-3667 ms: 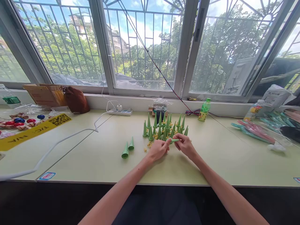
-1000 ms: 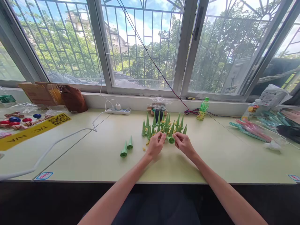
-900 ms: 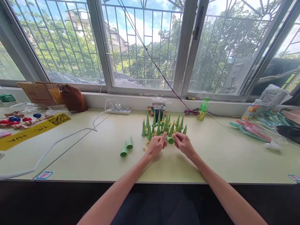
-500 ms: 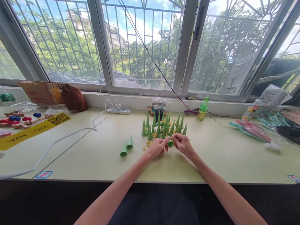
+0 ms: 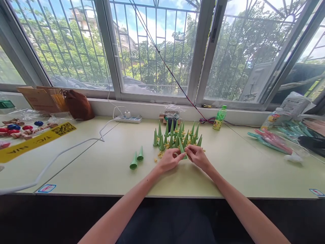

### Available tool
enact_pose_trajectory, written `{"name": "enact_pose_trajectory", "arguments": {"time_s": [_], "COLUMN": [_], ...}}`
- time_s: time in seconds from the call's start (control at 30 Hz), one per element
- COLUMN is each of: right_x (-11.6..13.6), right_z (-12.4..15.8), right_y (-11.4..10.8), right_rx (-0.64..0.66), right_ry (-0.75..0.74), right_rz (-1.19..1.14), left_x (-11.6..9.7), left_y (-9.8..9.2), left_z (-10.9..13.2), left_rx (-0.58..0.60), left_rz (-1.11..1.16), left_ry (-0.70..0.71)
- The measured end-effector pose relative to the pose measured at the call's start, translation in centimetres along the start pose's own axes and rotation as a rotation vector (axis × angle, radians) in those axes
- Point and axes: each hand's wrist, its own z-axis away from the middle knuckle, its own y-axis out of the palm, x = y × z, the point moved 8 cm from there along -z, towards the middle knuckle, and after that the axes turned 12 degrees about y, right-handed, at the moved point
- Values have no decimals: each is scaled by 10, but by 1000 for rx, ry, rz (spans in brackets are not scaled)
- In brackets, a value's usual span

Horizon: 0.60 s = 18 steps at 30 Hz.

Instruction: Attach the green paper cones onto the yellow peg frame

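My left hand (image 5: 169,160) and my right hand (image 5: 196,156) meet over the pale table (image 5: 106,169), both pinching one green plastic cone (image 5: 181,149) that points up and away from me. Just behind them stands a cluster of several upright green cones (image 5: 175,135) with small yellow pieces (image 5: 160,155) scattered among and in front of them. Two more green cones (image 5: 136,159) lie on their sides to the left of my left hand.
A white cable (image 5: 63,152) runs across the left side to a power strip (image 5: 127,119) by the window sill. A green bottle (image 5: 218,118) stands at the back right. Bags of coloured parts (image 5: 274,140) lie far right; a brown pouch (image 5: 77,105) and a yellow label (image 5: 35,140) lie far left.
The cone lay sideways between my hands, then its open end faced me; now its tip points up and away. Both hands stayed in front of the cluster.
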Motion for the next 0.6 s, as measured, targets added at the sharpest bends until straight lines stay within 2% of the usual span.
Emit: {"name": "enact_pose_trajectory", "arguments": {"time_s": [0.37,0.6], "right_x": [1,-1], "right_z": [0,-2], "right_y": [0,-2], "right_rx": [-6,-59], "right_ry": [-3,-7], "right_rz": [36,54], "left_x": [-5,-7], "left_y": [-2,-2], "left_z": [2,2], "left_rx": [-83,-93], "left_rz": [-123,-218], "left_ry": [179,206]}}
